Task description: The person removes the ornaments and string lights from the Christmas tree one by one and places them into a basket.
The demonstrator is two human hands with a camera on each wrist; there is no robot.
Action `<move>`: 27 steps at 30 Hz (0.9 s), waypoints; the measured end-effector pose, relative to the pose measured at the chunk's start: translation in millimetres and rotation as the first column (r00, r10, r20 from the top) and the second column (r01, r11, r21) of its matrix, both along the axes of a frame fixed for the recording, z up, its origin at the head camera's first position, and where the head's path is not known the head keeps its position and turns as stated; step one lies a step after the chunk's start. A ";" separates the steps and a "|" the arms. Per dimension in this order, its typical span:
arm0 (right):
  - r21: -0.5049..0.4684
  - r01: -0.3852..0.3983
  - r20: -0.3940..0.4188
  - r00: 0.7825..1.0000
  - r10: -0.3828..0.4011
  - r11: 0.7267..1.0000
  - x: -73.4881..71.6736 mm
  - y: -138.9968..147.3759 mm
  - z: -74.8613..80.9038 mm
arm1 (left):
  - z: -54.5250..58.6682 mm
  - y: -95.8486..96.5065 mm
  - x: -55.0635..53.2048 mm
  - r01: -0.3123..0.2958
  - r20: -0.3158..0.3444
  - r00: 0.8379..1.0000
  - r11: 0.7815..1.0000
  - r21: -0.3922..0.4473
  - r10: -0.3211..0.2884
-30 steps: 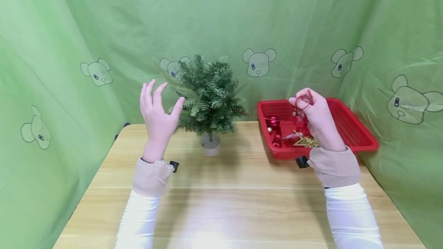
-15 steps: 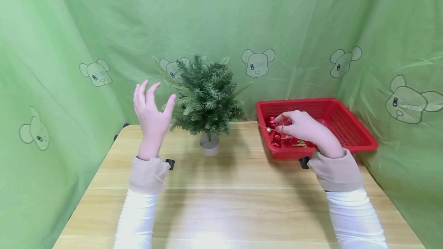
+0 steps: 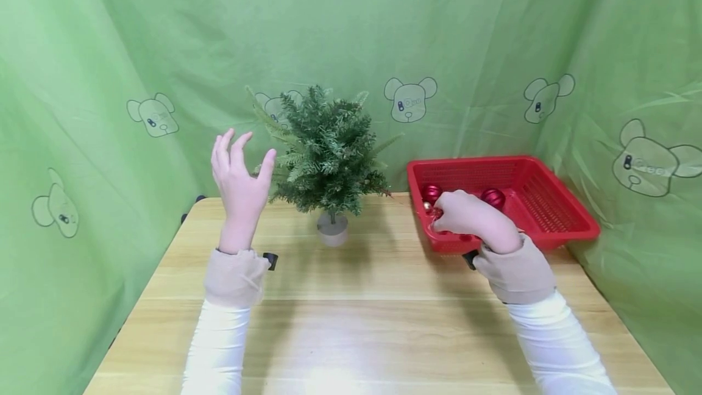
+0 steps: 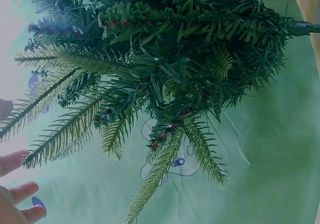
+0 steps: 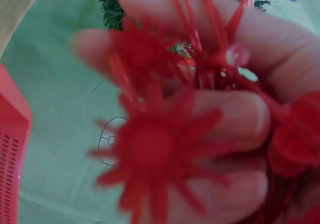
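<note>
A small artificial Christmas tree (image 3: 329,157) in a pale round pot (image 3: 332,230) stands at the back of the table. My left hand (image 3: 239,185) is raised at its left side, fingers spread and slightly bent, holding nothing. In the left wrist view, light green branch tips (image 4: 70,124) reach close to its fingers. My right hand (image 3: 474,215) is low over the left part of the red basket (image 3: 578,221). Its fingers curl round a bundled red string garland (image 5: 150,146) with snowflake-shaped pieces, which fills the right wrist view. In the head view the hand mostly hides this bundle.
Shiny red balls (image 3: 493,198) and a small gold ball (image 3: 427,206) lie in the basket near my right hand. From the tree's right branches a thin red strand (image 3: 396,199) runs toward the basket. A green curtain (image 3: 471,29) encloses the wooden table (image 3: 351,322).
My right hand came down and left with the red string garland, from raised above the basket to its left part. My left hand shifted slightly left, away from the tree.
</note>
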State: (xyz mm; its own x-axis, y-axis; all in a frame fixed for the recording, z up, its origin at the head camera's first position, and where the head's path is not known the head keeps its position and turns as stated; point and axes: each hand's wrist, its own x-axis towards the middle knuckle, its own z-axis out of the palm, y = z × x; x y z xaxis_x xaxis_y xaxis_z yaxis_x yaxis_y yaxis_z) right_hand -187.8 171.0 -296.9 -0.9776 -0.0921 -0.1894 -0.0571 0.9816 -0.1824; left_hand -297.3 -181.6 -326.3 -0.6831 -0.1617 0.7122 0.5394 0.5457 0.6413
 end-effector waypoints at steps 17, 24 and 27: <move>-0.395 0.067 -0.659 0.674 -0.333 0.916 -7.4 -4.4 -0.6 | 8.2 37.3 19.0 -0.044 -0.235 0.971 0.999 0.032 0.050; -0.472 -0.071 -0.815 0.414 -0.405 0.879 -28.5 -7.5 -12.8 | 8.2 65.1 31.4 -0.010 -0.295 0.955 0.993 -0.117 -0.025; -0.534 -0.109 -0.810 0.349 -0.470 0.839 -34.5 -10.0 -15.7 | 4.9 66.2 32.3 -0.028 -0.262 0.965 0.984 -0.176 -0.020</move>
